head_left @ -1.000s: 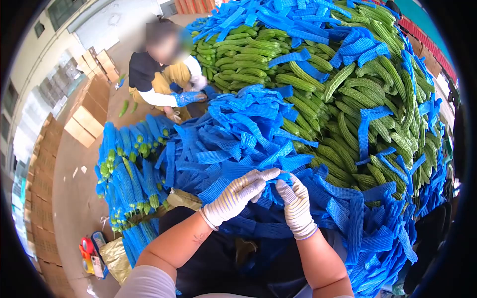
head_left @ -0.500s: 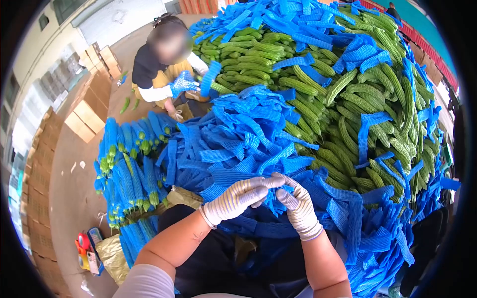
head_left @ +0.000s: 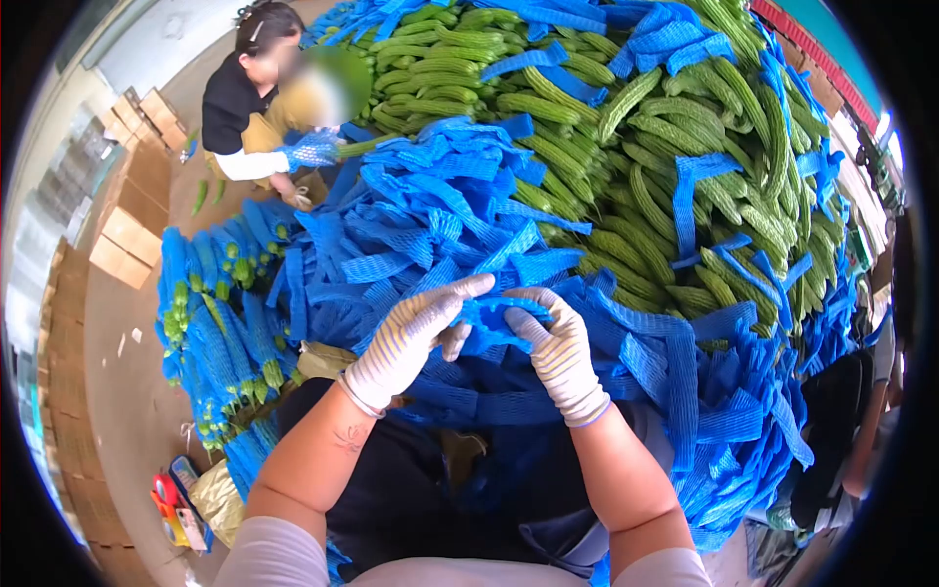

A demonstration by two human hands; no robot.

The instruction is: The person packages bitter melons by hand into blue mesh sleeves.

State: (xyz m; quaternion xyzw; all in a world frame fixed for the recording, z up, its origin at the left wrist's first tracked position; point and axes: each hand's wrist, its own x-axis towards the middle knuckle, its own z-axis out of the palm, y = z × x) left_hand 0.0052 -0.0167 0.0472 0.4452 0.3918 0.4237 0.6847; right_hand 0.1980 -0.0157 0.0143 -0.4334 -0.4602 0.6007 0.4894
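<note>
Both my hands wear striped white gloves and meet over my lap. My right hand (head_left: 559,347) pinches the rim of a blue foam net sleeve (head_left: 489,328) between thumb and fingers. On the other side my left hand (head_left: 416,333) has its fingers at the same sleeve, index finger stretched along the top. The sleeve's mouth is spread between the hands. Just beyond lies a heap of blue foam net sleeves (head_left: 421,215). Long green bumpy gourds (head_left: 675,235) are piled behind it to the right, with loose sleeves on top.
At the left, sleeved gourds (head_left: 235,338) lie in rows. Another person (head_left: 245,117) crouches behind them, a gloved hand on a gourd. Cardboard boxes (head_left: 132,220) stand along the left. Red-handled scissors (head_left: 166,494) and a gold-coloured bag (head_left: 215,499) are at the lower left.
My hands have moved apart, and the sleeve between them is now spread wider. The other person's hand has lowered from a raised sleeve to a gourd. My view has shifted slightly.
</note>
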